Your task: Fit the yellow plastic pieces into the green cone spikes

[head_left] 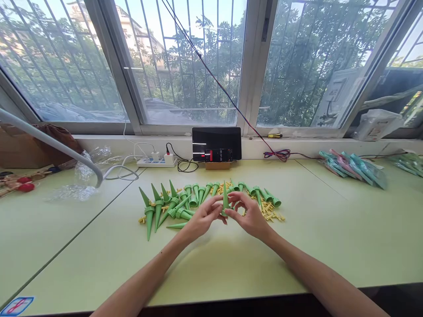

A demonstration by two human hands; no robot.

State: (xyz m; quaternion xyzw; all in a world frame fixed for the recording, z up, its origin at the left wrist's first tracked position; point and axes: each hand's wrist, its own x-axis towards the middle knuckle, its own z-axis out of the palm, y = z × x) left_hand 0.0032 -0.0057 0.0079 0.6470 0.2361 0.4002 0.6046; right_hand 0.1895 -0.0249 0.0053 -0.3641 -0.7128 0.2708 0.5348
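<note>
Both of my hands meet over the middle of the pale green table (297, 237). Between them stands a green cone-shaped plastic spike (225, 197), point up. My left hand (204, 216) pinches its lower part from the left. My right hand (248, 213) grips its base from the right, fingers curled. Behind and to the left lies a pile of several more green spikes (172, 203), some upright, some lying flat. Small yellow plastic pieces (270, 212) are scattered among the spikes and to the right of my hands.
A phone on a wooden stand (218, 157) fronts a dark screen at the windowsill. A white power strip (156, 161) with cables lies left of it. Clear plastic wrap (84, 174) and a white lamp arm (49, 143) are at left. Teal packets (353, 167) lie at right.
</note>
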